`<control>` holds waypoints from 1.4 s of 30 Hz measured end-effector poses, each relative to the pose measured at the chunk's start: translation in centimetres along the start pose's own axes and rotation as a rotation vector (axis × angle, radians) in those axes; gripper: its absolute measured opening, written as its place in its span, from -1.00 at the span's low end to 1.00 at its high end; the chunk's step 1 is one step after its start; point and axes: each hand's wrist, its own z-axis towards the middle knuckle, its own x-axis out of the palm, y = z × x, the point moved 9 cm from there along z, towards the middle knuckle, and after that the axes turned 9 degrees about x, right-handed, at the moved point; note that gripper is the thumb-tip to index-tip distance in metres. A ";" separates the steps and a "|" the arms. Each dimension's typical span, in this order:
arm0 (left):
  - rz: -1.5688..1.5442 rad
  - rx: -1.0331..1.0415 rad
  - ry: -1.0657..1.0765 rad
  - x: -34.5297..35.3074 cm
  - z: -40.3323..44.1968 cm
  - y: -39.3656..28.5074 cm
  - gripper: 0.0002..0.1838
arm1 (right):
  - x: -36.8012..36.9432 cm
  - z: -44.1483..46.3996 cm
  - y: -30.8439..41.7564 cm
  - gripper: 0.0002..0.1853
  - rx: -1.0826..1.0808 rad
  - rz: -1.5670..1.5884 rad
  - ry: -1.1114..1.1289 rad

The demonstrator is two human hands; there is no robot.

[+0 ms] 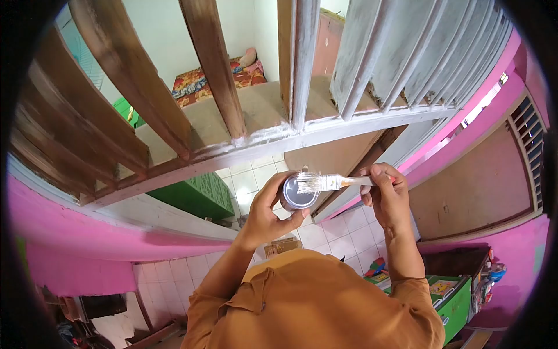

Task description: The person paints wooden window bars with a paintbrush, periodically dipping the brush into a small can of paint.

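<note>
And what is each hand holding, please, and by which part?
Left hand: the small can, around its side. Right hand: the brush, by its handle.

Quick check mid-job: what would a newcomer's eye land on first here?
First, near the middle, the flat paintbrush with whitish bristles in the right hand, its tip over the small, round, open can in the left hand. Then, above, brown wooden slats on the picture's left against whitish-coated slats on its right. Bright pink walls show at both sides.
</note>
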 end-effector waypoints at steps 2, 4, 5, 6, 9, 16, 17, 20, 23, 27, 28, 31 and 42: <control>-0.028 -0.006 0.000 0.2 0.2 -0.5 -0.27 | 0.0 -0.3 0.4 -0.73 -0.015 0.013 -0.004; -0.054 -0.016 0.000 0.3 0.5 -0.7 -0.27 | -0.1 -0.5 0.8 -0.71 -0.026 0.027 -0.007; -0.072 -0.023 0.006 0.2 0.6 -0.7 -0.28 | 0.1 -0.6 0.8 -0.71 -0.037 0.033 0.000; -0.091 -0.030 0.013 0.3 0.7 -0.7 -0.28 | 0.1 -0.8 1.0 -0.71 -0.047 0.041 0.005; -0.107 -0.049 0.037 0.7 1.0 -0.9 -0.27 | 0.0 -1.1 1.1 -0.70 -0.037 0.043 0.003; -0.135 -0.087 0.014 1.1 1.4 -0.9 -0.27 | -0.5 -1.6 2.0 -0.68 -0.080 0.056 -0.026; -0.142 -0.080 0.011 1.2 1.5 -1.2 -0.27 | -0.6 -1.6 2.1 -0.67 -0.088 0.065 -0.028; -0.155 -0.081 0.030 1.6 1.7 -1.8 -0.27 | -0.4 -1.7 2.2 -0.65 -0.086 0.082 -0.032; -0.163 -0.083 0.059 1.9 1.9 -2.2 -0.27 | 0.1 -1.9 2.8 -0.64 -0.104 0.097 -0.026; -0.204 -0.098 0.055 2.0 2.0 -2.7 -0.27 | 0.3 -2.1 3.7 -0.65 -0.138 0.103 -0.019; -0.201 -0.095 0.056 2.0 2.1 -2.8 -0.27 | 0.3 -2.0 3.8 -0.65 -0.141 0.105 -0.017; -0.195 -0.077 0.050 1.7 2.3 -3.3 -0.27 | 0.3 -1.9 4.2 -0.65 -0.147 0.117 -0.016; -0.168 -0.121 0.021 1.3 2.0 -3.4 -0.29 | 3.0 -2.7 10.8 -0.65 -0.403 0.015 -0.034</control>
